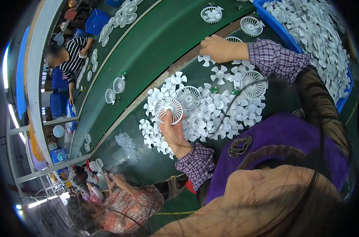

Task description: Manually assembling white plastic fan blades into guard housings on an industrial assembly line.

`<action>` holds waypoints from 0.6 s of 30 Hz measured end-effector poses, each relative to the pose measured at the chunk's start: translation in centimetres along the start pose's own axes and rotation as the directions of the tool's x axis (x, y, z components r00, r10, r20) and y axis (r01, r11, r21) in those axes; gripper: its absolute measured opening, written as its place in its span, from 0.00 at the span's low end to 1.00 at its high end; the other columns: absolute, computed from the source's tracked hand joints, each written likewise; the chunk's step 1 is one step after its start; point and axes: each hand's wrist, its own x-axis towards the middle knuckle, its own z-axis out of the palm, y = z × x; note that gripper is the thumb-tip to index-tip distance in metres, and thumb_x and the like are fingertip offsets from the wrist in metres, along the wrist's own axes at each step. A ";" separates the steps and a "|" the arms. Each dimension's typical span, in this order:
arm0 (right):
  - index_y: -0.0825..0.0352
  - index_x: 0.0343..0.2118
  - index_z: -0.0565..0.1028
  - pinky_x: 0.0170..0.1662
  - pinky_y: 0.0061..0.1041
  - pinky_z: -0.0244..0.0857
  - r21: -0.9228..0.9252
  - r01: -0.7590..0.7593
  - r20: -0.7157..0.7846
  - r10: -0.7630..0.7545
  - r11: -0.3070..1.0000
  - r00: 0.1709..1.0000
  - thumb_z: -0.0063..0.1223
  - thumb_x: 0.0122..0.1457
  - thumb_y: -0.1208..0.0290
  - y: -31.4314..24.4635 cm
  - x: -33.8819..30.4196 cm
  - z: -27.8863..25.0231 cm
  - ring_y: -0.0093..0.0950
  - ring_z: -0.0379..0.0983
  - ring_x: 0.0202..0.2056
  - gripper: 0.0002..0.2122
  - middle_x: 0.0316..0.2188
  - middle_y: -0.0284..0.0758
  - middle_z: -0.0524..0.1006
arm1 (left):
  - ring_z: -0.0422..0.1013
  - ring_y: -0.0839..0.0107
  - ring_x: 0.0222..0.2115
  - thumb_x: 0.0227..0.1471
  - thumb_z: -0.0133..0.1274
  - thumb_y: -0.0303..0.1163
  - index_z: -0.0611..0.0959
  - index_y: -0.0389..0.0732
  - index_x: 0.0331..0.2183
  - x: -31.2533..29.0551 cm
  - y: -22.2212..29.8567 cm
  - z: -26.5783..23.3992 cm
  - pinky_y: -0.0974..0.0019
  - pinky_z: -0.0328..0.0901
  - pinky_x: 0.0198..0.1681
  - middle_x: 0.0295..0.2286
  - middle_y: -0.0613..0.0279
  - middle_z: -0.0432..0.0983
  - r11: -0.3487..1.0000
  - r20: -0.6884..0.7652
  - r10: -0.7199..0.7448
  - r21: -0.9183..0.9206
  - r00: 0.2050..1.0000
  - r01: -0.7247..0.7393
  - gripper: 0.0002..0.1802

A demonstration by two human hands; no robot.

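My left hand [173,132] grips a round white fan cage [163,106], with the thumb on its hub. The cage is tilted above a wide heap of white fan blades [213,114]. My right hand [219,49] is at the belt's edge, its fingers curled down and together; what they hold, if anything, is hidden. Just below it lies a loose fan blade [205,60]. Behind that wrist, another white cage [234,39] is partly covered. Two further fan cages, one with a blade heap at its left [188,98] and one to the right [253,84], rest on the pile.
A blue bin [290,37] full of white blades stands at the right. Beyond the work surface runs a green conveyor belt [148,51] carrying fan parts [119,85]. Clear small pieces [127,146] lie at the left. Co-workers sit across the belt [71,55] and nearby [128,203].
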 end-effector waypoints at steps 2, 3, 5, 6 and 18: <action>0.63 0.39 0.77 0.48 0.35 0.58 -0.057 0.007 0.101 -0.002 0.998 0.995 0.53 0.43 0.77 -0.1 0.0 1.4 0.36 0.66 0.46 0.16 0.39 0.40 0.73 | 0.76 0.60 0.34 0.51 0.53 0.28 0.72 0.33 0.46 0.2 -0.5 1.0 0.63 0.76 0.28 0.36 0.52 0.76 1.000 0.025 0.000 0.026 1.000 0.000 0.19; 0.65 0.39 0.77 0.50 0.36 0.57 -0.022 0.007 0.101 -0.005 1.000 0.995 0.54 0.42 0.76 -0.4 0.6 1.6 0.38 0.66 0.46 0.17 0.40 0.41 0.73 | 0.77 0.61 0.33 0.51 0.54 0.28 0.72 0.33 0.46 0.0 -0.4 1.3 0.63 0.76 0.28 0.36 0.53 0.77 0.999 0.019 0.002 0.038 1.000 -0.002 0.20; 0.67 0.39 0.76 0.48 0.36 0.58 -0.067 0.002 0.125 0.006 0.998 0.992 0.54 0.42 0.75 -0.4 0.8 1.5 0.38 0.67 0.45 0.16 0.38 0.41 0.74 | 0.75 0.60 0.36 0.51 0.53 0.26 0.72 0.34 0.46 0.2 -0.8 1.9 0.57 0.75 0.32 0.38 0.53 0.75 0.999 0.034 -0.007 0.051 0.999 0.005 0.20; 0.68 0.38 0.76 0.46 0.37 0.60 -0.048 0.005 0.103 0.000 0.999 0.995 0.55 0.42 0.74 -0.9 0.7 0.5 0.38 0.68 0.43 0.16 0.36 0.41 0.74 | 0.74 0.60 0.38 0.51 0.52 0.25 0.71 0.35 0.47 0.2 -0.8 2.4 0.54 0.74 0.35 0.40 0.53 0.74 0.999 0.038 0.001 0.048 0.999 -0.003 0.20; 0.71 0.35 0.71 0.38 0.32 0.64 0.164 0.388 -0.408 -0.295 0.907 0.864 0.59 0.44 0.72 -10.1 -1.8 -3.7 0.35 0.67 0.36 0.15 0.31 0.38 0.69 | 0.70 0.79 0.34 0.46 0.48 0.19 0.68 0.35 0.50 0.1 -2.7 7.9 0.78 0.63 0.37 0.38 0.64 0.73 0.994 0.343 0.034 0.089 0.939 -0.069 0.26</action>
